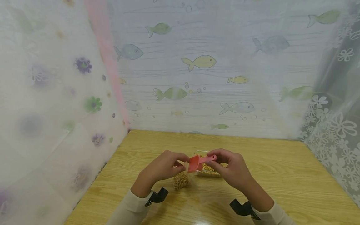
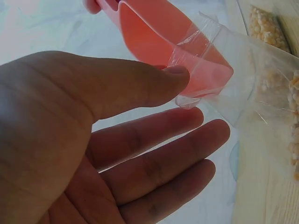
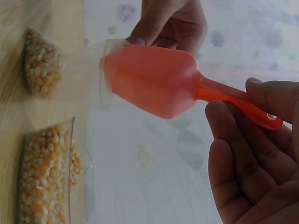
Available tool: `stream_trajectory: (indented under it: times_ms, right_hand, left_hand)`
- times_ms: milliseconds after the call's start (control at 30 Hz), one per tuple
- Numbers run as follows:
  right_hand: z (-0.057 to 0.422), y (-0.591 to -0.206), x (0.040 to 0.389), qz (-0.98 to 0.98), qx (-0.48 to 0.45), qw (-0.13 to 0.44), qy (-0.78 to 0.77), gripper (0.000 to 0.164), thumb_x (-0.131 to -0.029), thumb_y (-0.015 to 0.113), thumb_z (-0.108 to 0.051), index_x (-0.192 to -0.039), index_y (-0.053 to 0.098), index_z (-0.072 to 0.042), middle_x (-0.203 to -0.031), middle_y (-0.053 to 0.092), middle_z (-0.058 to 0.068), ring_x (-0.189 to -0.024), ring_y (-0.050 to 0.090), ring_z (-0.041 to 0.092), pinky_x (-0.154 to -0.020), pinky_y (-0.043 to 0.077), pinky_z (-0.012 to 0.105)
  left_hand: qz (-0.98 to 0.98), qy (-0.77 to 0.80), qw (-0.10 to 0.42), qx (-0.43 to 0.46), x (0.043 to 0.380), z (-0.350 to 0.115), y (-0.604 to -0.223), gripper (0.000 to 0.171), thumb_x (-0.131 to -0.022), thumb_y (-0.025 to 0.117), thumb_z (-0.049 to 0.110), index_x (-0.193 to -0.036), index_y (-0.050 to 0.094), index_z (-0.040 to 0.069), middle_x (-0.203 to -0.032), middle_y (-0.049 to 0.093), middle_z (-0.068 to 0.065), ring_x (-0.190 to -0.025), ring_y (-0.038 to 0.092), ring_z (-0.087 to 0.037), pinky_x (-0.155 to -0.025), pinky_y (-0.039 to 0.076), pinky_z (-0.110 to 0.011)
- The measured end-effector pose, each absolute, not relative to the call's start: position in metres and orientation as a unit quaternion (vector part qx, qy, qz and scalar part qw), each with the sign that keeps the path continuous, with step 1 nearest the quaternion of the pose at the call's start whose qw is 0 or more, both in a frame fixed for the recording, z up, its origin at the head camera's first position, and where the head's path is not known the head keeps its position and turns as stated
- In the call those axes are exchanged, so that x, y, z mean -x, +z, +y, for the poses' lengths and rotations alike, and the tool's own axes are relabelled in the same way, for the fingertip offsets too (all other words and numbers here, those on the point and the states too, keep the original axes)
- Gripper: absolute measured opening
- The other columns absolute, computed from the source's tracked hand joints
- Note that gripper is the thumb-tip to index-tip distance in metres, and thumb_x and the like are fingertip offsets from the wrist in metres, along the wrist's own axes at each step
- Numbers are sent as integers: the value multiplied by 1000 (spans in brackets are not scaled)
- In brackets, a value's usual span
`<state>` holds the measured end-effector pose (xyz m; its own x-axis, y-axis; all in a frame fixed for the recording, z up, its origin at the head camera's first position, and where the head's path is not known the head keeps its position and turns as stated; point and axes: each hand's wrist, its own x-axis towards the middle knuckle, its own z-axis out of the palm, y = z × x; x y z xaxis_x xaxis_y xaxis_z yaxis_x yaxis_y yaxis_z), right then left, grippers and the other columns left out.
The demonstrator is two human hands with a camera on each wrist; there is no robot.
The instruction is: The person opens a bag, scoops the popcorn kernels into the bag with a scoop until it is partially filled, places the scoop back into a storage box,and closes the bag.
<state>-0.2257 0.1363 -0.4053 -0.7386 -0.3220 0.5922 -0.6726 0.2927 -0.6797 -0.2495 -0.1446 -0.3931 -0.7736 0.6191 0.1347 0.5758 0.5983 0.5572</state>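
Note:
My left hand [image 1: 164, 168] pinches the mouth of a clear plastic bag [image 2: 252, 77] between thumb and index finger, the other fingers held out. Corn kernels [image 3: 42, 65] fill the bag's lower part, which stands on the table. My right hand [image 1: 234, 168] grips the handle of a pink scoop [image 3: 152, 79] between thumb and fingers. The scoop's front lip lies inside the bag's opening, tilted down toward it, and no kernels show in the visible part of its bowl [image 2: 145, 37]. Just behind, a clear box [image 3: 71, 172] holds more corn kernels.
A wood-grain table [image 1: 267, 175] lies under everything. Behind it hangs a sheet printed with fish [image 1: 202, 62], and a flowered sheet [image 1: 56, 125] covers the left side. Dark straps [image 1: 158, 195] sit at both wrists.

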Motion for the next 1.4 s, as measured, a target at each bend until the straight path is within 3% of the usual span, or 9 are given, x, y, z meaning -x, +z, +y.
stream_trajectory:
  times_ms: [367,633,833,1100,1400]
  right_hand:
    - [137,-406,226,-790,-314,180,496,17,-92,80,-15,-107,74,-20,-89,71,-9,-72,70,10,-60,57,27]
    - [139,-406,228,-825,-313,157,445,13,-93,80,-21,-104,75,-22,-87,67,-13,-71,68,3,-60,57,25]
    - [139,-408,231,-865,-310,160,359,15,-89,84,-18,-101,75,-22,-88,69,-16,-77,66,-3,-67,59,26]
    - [137,-410,231,-905,-326,177,209,19,-90,82,-15,-109,77,-13,-97,74,-7,-83,67,5,-71,59,25]
    - [142,-410,234,-915,-324,145,192,12,-95,75,-9,-105,76,-17,-95,71,-10,-86,66,7,-76,59,29]
  left_hand:
    - [901,275,16,-336,250,-145,-396,6,-99,72,17,-102,77,17,-100,75,9,-96,75,-8,-83,59,-21]
    - [899,270,-12,-344,250,-149,-394,5,-98,73,17,-101,78,17,-99,76,7,-91,74,-7,-81,59,-21]
    - [900,264,-24,-345,250,-151,-393,5,-98,74,17,-101,78,15,-97,76,7,-90,74,-8,-80,59,-23]
    - [904,253,-31,-344,249,-152,-390,5,-98,74,17,-101,78,17,-97,76,7,-88,72,-4,-79,59,-23]
    - [904,253,-32,-342,249,-155,-388,5,-98,74,17,-101,78,16,-96,76,7,-86,71,-3,-78,59,-23]
